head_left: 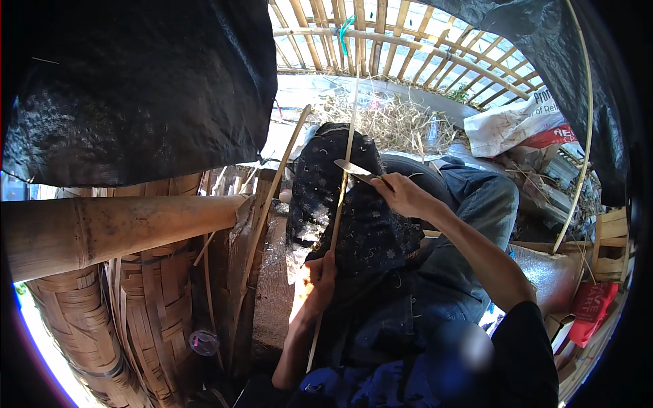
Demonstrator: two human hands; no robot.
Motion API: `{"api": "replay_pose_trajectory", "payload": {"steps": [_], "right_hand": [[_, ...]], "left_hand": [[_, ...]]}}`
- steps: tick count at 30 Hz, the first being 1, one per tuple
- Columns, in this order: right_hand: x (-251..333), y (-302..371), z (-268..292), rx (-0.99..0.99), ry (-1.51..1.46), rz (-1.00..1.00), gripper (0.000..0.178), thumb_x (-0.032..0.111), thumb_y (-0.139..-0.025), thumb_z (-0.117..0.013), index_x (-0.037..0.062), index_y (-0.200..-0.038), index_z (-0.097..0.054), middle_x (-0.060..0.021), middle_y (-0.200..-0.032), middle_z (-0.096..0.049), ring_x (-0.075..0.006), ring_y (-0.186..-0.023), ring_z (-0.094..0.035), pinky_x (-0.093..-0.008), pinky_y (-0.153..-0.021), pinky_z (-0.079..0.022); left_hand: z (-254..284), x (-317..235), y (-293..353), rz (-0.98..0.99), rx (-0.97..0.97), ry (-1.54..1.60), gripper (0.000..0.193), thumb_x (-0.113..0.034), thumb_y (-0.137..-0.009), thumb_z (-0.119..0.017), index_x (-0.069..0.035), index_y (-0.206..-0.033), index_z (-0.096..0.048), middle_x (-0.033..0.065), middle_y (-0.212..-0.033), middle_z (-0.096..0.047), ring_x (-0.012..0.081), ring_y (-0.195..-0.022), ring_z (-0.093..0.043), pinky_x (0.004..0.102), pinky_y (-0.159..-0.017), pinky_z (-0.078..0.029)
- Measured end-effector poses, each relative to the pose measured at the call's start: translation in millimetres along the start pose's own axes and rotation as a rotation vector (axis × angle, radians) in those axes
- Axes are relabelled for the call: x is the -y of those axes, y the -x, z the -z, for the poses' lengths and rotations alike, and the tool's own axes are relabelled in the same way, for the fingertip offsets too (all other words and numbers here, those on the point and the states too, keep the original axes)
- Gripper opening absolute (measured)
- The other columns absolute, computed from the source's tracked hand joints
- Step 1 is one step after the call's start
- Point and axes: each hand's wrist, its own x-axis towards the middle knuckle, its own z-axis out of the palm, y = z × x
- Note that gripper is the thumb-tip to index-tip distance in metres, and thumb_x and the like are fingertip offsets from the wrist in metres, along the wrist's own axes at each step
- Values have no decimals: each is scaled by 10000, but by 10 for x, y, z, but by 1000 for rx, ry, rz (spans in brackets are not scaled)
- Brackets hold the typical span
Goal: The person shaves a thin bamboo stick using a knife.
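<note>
A long thin bamboo strip (338,219) runs lengthwise over a dark patterned cloth (381,231) laid across my leg. My left hand (317,282) is closed around the strip's lower part, in bright sunlight at the wrist. Further up, my right hand (403,195) grips a knife (353,168) by its handle, most of which the fingers cover. The blade points to the left and lies across the strip, touching or very near it. Small pale shavings are scattered on the cloth.
A thick bamboo pole (122,228) juts in from the left above woven bamboo rolls (75,319). Black sheeting (136,88) hangs at upper left. Ahead stand a slatted bamboo fence (408,41) and dry shavings (381,115). A white sack (507,126) and a red packet (592,313) lie right.
</note>
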Motion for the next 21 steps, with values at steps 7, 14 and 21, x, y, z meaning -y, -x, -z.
{"api": "replay_pose_trajectory", "payload": {"steps": [7, 14, 21], "right_hand": [[132, 20, 158, 5, -15, 101, 371, 269, -933, -452, -76, -815, -526, -234, -634, -536, -354, -553, -505, -427, -554, -381], [12, 96, -16, -37, 46, 180, 367, 278, -946, -456, -40, -781, -535, -234, -654, -530, -381, -600, -537, -441, -558, -395], [125, 374, 3, 164, 40, 56, 417, 323, -953, -436, -48, -816, -568, -250, -703, -577, -403, -673, -577, -445, -591, -426]], "left_hand": [[80, 51, -76, -65, 74, -153, 458, -295, -955, -480, -122, -553, -346, -90, -539, -289, 13, -518, -243, 246, -459, -177], [71, -23, -34, -72, 98, -154, 421, -294, -961, -470, -137, -589, -350, -87, -585, -303, 10, -569, -268, 224, -491, -214], [58, -36, -17, -12, 49, -279, 384, -355, -957, -455, -93, -678, -426, -62, -623, -353, 37, -597, -314, 237, -525, -284]]}}
